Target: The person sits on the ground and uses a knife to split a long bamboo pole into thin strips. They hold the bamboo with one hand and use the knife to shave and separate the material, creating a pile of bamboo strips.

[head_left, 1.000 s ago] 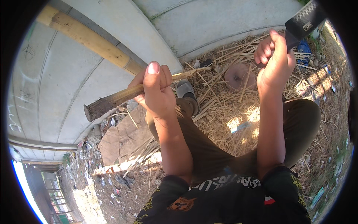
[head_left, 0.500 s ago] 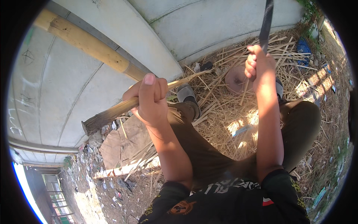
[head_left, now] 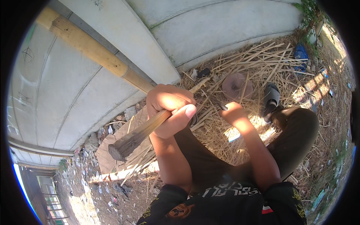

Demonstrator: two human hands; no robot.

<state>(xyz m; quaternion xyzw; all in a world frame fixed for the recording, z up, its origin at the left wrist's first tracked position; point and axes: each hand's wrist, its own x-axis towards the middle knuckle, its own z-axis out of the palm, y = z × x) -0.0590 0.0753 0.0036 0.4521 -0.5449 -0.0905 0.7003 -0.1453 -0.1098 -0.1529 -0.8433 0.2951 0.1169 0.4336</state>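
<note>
Left hand [head_left: 169, 110] fisted round a split bamboo stick [head_left: 139, 134], dark butt end angled down-left | right hand [head_left: 233, 112] closed on a dark tool handle [head_left: 219, 105], blade hidden | straw-like strips [head_left: 262, 63] beyond | thick bamboo pole [head_left: 90, 50] leaning on concrete wall [head_left: 210, 30]

An outdoor work yard, this: bare dirt ground [head_left: 333, 123] strewn with split bamboo strips [head_left: 270, 60], a pale concrete wall [head_left: 210, 30], a thick bamboo pole [head_left: 90, 48] leaning, litter [head_left: 86, 168] scattered about.

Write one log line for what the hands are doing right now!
left hand: grips bamboo stick | right hand: holds blade, mostly hidden, at stick | ground: straw
</note>
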